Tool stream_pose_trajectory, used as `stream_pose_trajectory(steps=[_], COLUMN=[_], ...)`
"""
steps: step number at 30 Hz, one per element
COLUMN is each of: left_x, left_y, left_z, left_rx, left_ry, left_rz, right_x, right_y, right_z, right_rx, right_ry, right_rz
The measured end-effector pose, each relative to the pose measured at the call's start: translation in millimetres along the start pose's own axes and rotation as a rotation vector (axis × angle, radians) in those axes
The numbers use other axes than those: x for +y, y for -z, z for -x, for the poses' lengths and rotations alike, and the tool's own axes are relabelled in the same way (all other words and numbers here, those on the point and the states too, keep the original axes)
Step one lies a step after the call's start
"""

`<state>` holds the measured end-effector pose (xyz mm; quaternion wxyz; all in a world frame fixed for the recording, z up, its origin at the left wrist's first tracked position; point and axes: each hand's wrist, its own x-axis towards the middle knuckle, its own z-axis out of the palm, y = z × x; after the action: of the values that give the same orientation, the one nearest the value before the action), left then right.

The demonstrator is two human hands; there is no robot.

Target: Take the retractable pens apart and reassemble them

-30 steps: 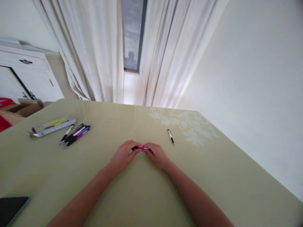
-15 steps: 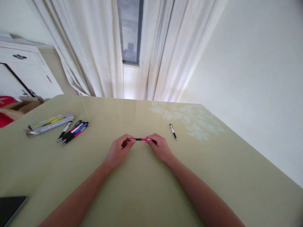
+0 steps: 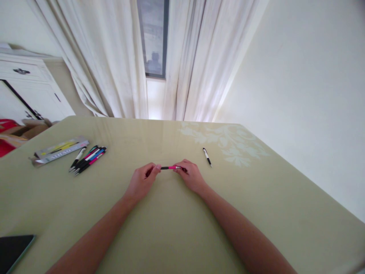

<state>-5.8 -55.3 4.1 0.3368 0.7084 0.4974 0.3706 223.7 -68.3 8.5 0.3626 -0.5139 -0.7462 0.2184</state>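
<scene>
1. A person's left hand (image 3: pixel 142 182) and right hand (image 3: pixel 191 176) meet over the middle of an olive-green desk (image 3: pixel 171 228), each pinching one end of a pink-and-black pen (image 3: pixel 170 168) held level between them, just above the desk.
2. Both hands are curled nearly closed, fingertips and thumbs gripping the pen; the forearms stretch back toward the near edge.
3. A black-and-white pen (image 3: pixel 207 156) lies alone near the right hand, beside a pale floral pattern (image 3: pixel 228 142) on the desk.
4. Well to the left, a cluster of coloured pens (image 3: pixel 87 160) rests just beside a flat pen package (image 3: pixel 58 149).
5. A dark tablet corner (image 3: pixel 14 249) shows at the near left edge; white curtains (image 3: pixel 114 57) hang beyond the desk.
</scene>
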Motion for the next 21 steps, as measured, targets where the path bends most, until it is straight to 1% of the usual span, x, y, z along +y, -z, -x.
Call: stream_pose_trajectory(steps=[1, 3, 5, 7, 9, 12, 14, 15, 18, 21], left_x=[-0.4, -0.9, -0.7, 0.0, 0.8, 0.7, -0.4, -1.0, -2.1, -1.5], left_y=[-0.1, 0.1, 0.4, 0.5, 0.3, 0.0, 0.4, 0.8, 1.9, 1.8], left_z=[0.0, 0.5, 1.7, 2.9, 3.2, 1.4, 0.0, -0.5, -0.6, -0.3], left_rx=[0.008, -0.016, -0.07, -0.099, -0.076, 0.038, 0.083, 0.082, 0.023, 0.007], left_ry=[-0.023, -0.042, -0.013, 0.01, 0.006, -0.019, -0.032, -0.034, 0.002, 0.031], left_rz=[-0.001, -0.013, -0.005, 0.013, 0.01, 0.029, 0.081, 0.091, 0.041, 0.03], right_x=[0.0, 0.5, 1.5, 2.4, 3.0, 3.2, 3.2, 3.2, 3.3, 3.0], right_y=[0.0, 0.0, -0.2, -0.4, -0.5, -0.6, -0.6, -0.6, -0.8, -0.9], right_z=[-0.4, -1.0, -1.3, -1.3, -1.2, -0.9, -0.7, -0.6, -0.3, -0.2], right_rx=[0.009, 0.028, 0.041, 0.036, 0.027, 0.042, 0.05, 0.048, 0.031, 0.026], right_ry=[-0.011, -0.032, -0.043, -0.033, -0.016, -0.016, -0.019, -0.019, -0.012, -0.012], right_rz=[0.008, 0.017, 0.008, -0.012, -0.033, -0.053, -0.058, -0.057, -0.048, -0.037])
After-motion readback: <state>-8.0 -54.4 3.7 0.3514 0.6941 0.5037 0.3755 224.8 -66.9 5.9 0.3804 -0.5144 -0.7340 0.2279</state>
